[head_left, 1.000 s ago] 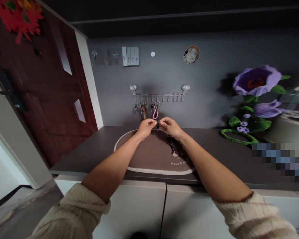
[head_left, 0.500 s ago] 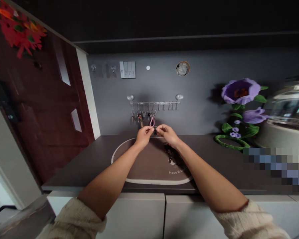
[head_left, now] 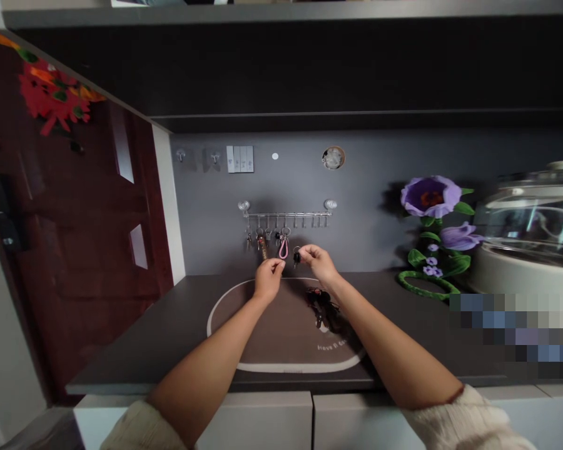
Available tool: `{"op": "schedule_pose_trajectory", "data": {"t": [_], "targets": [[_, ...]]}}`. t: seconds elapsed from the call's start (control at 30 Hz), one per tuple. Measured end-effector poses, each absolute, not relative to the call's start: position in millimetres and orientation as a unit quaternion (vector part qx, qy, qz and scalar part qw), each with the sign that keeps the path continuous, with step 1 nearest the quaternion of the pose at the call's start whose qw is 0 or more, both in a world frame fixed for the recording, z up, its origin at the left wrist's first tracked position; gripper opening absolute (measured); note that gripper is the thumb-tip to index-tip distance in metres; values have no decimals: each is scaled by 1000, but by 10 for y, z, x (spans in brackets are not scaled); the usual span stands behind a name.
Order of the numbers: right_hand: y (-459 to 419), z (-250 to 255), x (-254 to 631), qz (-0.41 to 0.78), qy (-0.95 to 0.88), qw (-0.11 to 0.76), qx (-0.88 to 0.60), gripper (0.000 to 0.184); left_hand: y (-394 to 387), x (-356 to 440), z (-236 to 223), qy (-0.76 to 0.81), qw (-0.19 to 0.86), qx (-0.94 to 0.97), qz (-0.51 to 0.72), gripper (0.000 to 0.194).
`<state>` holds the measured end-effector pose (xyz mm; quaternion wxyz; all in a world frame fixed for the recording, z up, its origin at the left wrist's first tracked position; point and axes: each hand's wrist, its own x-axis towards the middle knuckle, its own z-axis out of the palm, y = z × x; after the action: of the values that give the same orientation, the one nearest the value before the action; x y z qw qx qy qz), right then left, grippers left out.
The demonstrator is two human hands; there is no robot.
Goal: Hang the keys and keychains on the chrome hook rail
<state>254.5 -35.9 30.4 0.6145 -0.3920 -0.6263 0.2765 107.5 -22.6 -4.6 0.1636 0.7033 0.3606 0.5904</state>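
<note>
My right hand (head_left: 318,262) is raised in front of the grey wall, its fingers pinched on a small dark key on a ring (head_left: 297,255), just below the metal hook rail (head_left: 286,215). My left hand (head_left: 269,277) hovers beside it, a little lower, with thumb and fingers pinched together; I cannot make out anything in them. Several keys and a pink strap (head_left: 283,248) hang from the rail's left hooks. A dark bunch of keys (head_left: 322,302) lies on the oval brown mat (head_left: 272,337) below my right wrist.
A dark countertop (head_left: 169,337) runs over white cabinet doors. A dark red door (head_left: 75,237) stands at the left. Purple fabric flowers (head_left: 431,212) and a glass-lidded pot (head_left: 530,231) sit at the right. Light switches (head_left: 239,159) are on the wall above the rail.
My hands have parted: the right one keeps the small key and has lifted toward the rail, the left one has come off it. The camera has tilted up.
</note>
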Motion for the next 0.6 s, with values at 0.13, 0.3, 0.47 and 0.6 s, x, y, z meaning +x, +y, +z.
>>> {"op": "schedule_pose_trajectory", "data": {"t": [0.13,0.3,0.47,0.6], "targets": [[-311,482,2563,296,-594,638,-392,23,-201,1092,-91,366,168,706,583,22],[-144,699,2537,285,-545,677,-405,11,-224,1108,-103,366,151,721,568,21],[74,823,2486,263,-485,690,-469,8,-255,1109,-85,360,116,734,565,19],[228,839,2451,230,-463,692,-504,10,-272,1114,-79,344,85,750,559,19]]}}
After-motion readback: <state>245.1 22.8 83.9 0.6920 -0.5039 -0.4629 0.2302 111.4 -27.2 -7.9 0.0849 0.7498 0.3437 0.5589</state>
